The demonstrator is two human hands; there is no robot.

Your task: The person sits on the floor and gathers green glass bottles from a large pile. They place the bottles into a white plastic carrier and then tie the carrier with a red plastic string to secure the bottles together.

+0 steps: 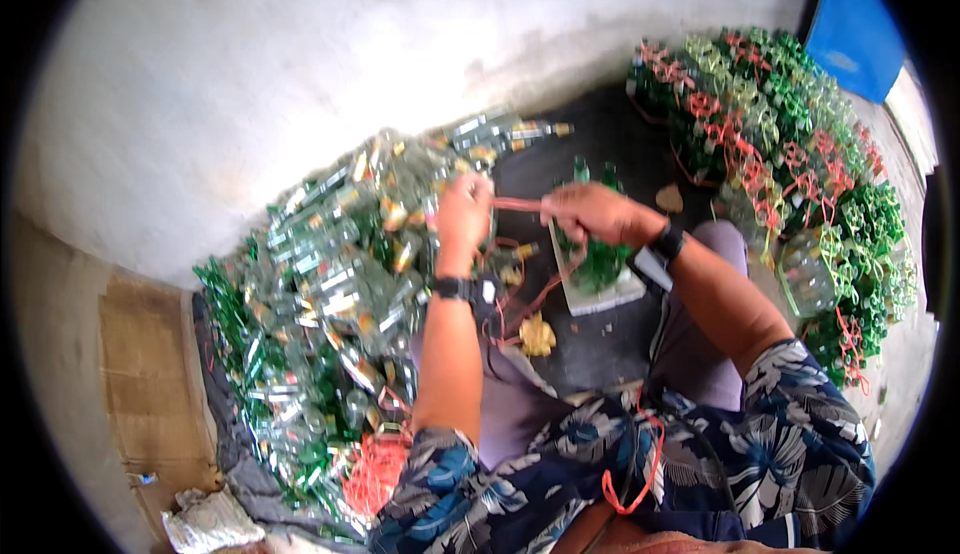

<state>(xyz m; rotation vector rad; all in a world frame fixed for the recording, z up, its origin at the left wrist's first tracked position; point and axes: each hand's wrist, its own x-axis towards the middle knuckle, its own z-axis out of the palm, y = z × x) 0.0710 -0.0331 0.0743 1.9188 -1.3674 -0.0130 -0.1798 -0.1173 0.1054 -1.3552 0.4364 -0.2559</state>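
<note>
A length of red plastic twine (517, 204) runs taut between my two hands. My left hand (463, 213) is closed around one end of it, in front of the bottle heap. My right hand (596, 213) grips the other part, and slack twine trails from it down toward my lap. Just beneath my right hand, several green glass bottles (600, 265) stand upright in a shallow white tray (609, 300). The hand hides part of these bottles.
To the left lies a big heap of loose glass bottles (322, 269), with a red twine bundle (377, 471) near my left elbow. Tied bottle bundles (780, 126) crowd the right side. A dark sheet (600, 123) covers the floor; a pale wall (300, 51) rises behind.
</note>
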